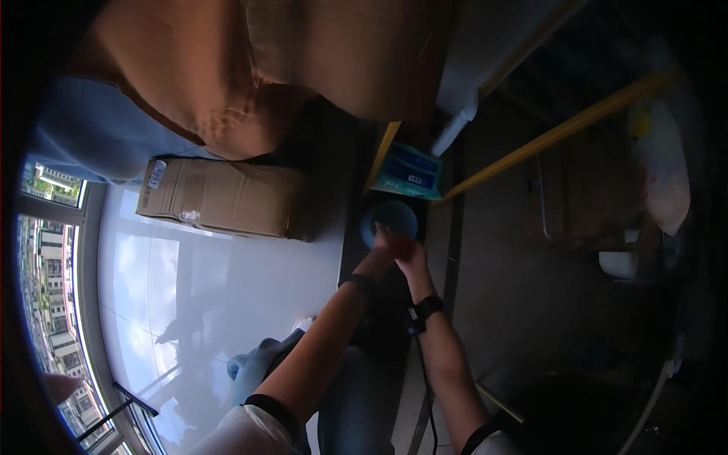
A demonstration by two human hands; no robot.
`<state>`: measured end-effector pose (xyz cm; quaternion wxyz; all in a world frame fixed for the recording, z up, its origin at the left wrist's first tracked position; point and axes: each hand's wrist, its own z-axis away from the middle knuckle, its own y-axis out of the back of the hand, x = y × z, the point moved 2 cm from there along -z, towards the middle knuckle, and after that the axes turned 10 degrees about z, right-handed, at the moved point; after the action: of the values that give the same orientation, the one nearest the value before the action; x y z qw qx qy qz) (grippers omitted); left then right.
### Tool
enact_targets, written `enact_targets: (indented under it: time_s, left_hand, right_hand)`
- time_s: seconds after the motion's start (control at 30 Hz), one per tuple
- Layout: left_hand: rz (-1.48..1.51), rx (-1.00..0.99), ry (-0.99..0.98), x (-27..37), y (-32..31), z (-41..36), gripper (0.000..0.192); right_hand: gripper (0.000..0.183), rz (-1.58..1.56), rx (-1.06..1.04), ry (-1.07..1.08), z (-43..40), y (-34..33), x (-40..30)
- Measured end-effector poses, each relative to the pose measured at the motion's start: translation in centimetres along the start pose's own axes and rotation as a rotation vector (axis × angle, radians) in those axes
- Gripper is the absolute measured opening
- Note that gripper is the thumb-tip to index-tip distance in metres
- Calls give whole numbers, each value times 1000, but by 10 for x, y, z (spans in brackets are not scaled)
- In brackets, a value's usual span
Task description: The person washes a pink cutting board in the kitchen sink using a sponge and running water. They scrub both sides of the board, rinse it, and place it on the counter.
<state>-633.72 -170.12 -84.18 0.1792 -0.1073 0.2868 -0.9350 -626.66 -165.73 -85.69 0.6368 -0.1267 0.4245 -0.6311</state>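
My left hand and my right hand come together over the near rim of a round bluish basin. A small reddish thing shows between them, too dim and blurred to name. Which hand bears it I cannot tell, since the fingers blur into shadow. A dark band circles my left wrist. On my right wrist sits a black strap with a small device and a cable running down. The basin's inside looks dark. Just beyond it lies a teal and navy plastic pack.
A taped cardboard box lies left on the glossy floor. Large cardboard overhangs the top. Yellow bars flank the pack. A squeegee stands near the window. At far right hangs a pale plastic bag.
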Motion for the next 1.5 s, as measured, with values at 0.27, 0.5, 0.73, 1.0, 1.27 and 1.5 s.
enact_targets:
  time_s: [0.27, 0.5, 0.73, 1.0, 1.27, 1.5]
  left_hand:
    - [215, -412, 114, 31, 6, -58, 66]
    - [-303, -410, -100, 41, -23, 79, 31]
    - [-21, -339, 537, 110, -38, 375, 34]
    - [-75, -128, 330, 92, 29, 821, 33]
    - [-455, -481, 90, -12, 15, 988, 26]
    - [-920, -742, 331, -230, -3, 1032, 28]
  right_hand:
    - [30, 228, -17, 252, -37, 17, 0]
    - [28, 108, 192, 24, 72, -4, -35]
    - [34, 8, -35, -328, 334, -131, -29]
    - [35, 335, -35, -514, 720, -232, -60]
    - [35, 338, 0, -91, 939, -143, -70]
    - [30, 112, 468, 261, 1218, 2, 2]
